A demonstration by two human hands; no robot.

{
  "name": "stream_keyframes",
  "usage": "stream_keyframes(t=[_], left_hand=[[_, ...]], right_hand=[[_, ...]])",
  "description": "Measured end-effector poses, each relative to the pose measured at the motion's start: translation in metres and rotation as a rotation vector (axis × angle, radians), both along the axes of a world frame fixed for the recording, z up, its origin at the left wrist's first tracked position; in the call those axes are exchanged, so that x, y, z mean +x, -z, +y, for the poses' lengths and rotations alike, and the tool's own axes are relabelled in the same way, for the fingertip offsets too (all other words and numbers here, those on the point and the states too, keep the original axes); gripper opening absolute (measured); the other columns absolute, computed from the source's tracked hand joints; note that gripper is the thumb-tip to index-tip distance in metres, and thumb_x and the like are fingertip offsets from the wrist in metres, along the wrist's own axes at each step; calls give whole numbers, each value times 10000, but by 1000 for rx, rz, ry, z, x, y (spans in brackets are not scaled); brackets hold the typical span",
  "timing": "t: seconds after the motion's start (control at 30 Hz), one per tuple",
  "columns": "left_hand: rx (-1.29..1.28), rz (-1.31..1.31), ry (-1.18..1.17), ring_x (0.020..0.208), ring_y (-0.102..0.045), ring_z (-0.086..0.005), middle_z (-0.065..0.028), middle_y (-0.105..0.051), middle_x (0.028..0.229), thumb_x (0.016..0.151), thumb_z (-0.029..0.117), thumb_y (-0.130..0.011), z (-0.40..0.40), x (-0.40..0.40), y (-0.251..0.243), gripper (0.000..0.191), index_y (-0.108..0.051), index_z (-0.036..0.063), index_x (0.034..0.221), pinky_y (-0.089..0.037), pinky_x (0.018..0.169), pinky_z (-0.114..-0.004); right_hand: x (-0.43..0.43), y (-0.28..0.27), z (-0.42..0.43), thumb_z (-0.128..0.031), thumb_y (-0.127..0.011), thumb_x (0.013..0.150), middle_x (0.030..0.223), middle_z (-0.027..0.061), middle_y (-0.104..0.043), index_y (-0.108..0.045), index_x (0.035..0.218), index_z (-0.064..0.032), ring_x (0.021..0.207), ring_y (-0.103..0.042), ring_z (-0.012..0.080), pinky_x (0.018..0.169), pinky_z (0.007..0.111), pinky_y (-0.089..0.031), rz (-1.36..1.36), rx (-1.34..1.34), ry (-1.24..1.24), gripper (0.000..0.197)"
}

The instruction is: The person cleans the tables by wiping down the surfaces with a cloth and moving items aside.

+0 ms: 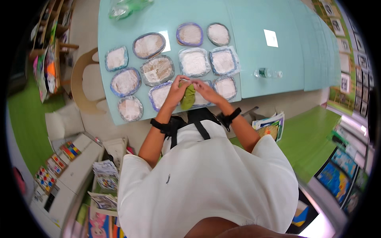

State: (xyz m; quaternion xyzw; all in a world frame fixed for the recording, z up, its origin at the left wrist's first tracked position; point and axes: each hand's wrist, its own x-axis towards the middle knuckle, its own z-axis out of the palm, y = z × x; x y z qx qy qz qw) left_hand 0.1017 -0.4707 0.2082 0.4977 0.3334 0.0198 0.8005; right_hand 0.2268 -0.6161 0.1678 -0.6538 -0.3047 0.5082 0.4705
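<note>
My left hand (177,91) grips a soft olive-green piece (187,99), perhaps cloth or clay, which hangs down at the near edge of the pale blue table (268,86). Fingers of my right hand (205,90) touch its top, close to the left fingertips; whether they pinch it cannot be told. Beneath and around both hands lie several flat rounded pieces with pale centres and blue, purple or grey rims, some wrapped in clear film, such as a square one (194,62) just beyond the hands and a purple-rimmed one (160,94) partly behind my left hand.
A clear plastic bottle (268,73) lies on its side at the right of the table. A green plastic bag (128,8) is at the far left. A beige chair (78,80) stands by the left edge. Behind me at the left are a cabinet (70,178) and a cart with papers.
</note>
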Motion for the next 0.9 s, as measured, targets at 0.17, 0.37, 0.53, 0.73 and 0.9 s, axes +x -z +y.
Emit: stream_keyframes(t=[0.17, 0.37, 0.53, 0.73, 0.9], left_hand=[[178, -198, 93, 878, -462, -81, 8, -483, 901, 904, 153, -613, -44, -10, -11, 173, -520, 73, 1025, -395, 801, -232], [214, -329, 327, 895, -450, -100, -14, -486, 926, 928, 189, -592, -120, 0, -18, 197, -494, 55, 1033, -395, 811, -248], [459, -471, 529, 889, -512, -154, -76, -524, 1012, 917, 217, -609, -147, 17, -25, 318, -478, 42, 1147, -431, 809, -282], [963, -544, 626, 1029, -499, -325, -167, -508, 1131, 850, 152, -640, -197, 45, -10, 461, -457, 47, 1261, -437, 834, -435], [1183, -348, 734, 1048, -479, -419, -197, -474, 1199, 786, 210, -689, -268, 103, -8, 637, -422, 69, 1347, -428, 876, -491]], right_hand=[[-76, -44, -63, -450, -419, 990, 1270, 43, -513, -411, 1341, -94, 1097, -514, 109, 910, 289, -445, 587, -33, 311, 500], [-73, -59, -136, -258, -669, 882, 1097, 33, -609, -533, 1207, -46, 966, -575, 122, 851, 287, -478, 131, -100, 99, 412], [-50, -81, -199, -190, -690, 858, 1065, 44, -610, -515, 1215, -5, 956, -583, 129, 839, 284, -490, -10, 59, 531, 438], [-32, -91, -226, -210, -636, 899, 1119, 61, -537, -373, 1342, -49, 986, -554, 130, 833, 290, -499, 418, 171, 804, 540], [24, -54, -305, -223, -615, 911, 1083, 74, -526, -379, 1327, -87, 973, -543, 147, 769, 320, -521, 352, 230, 793, 497]])
